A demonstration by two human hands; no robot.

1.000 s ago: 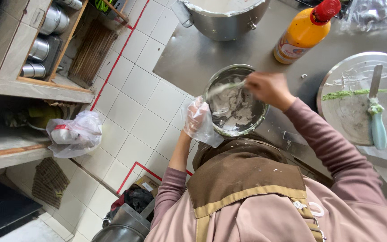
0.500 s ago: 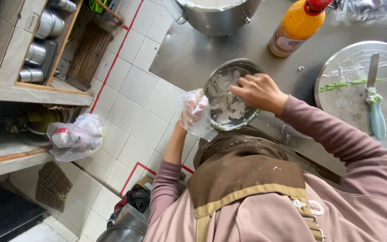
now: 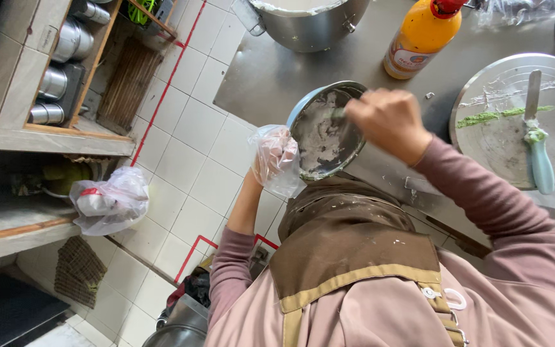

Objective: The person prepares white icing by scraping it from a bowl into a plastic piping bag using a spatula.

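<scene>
- Scraping is the step in hand, as I judge it: your right hand [image 3: 390, 122] is clenching around a small tool whose end is reaching into the metal bowl [image 3: 324, 132], and the bowl is showing only a thin pale smear on its inner wall.
- Your left hand [image 3: 274, 154], inside a thin clear plastic glove, is grasping the bowl by its near rim and tilting it toward you, at the edge of the steel counter [image 3: 264, 77].
- I am thinking the next move is asking for a steady tilt and a firm grip on the rim, because the bowl is hanging partly over the tiled floor [image 3: 187, 148].
- An orange squeeze bottle [image 3: 422, 38] with a red cap is standing behind the bowl; it is carrying a pale label on its side.
- A round metal tray [image 3: 502, 128] is lying to your right, with a green streak and a spatula [image 3: 537, 157] with a light blue handle on it.
- A clear plastic bag [image 3: 107, 202] with something red and white inside is sitting on the shelf at the left.
</scene>
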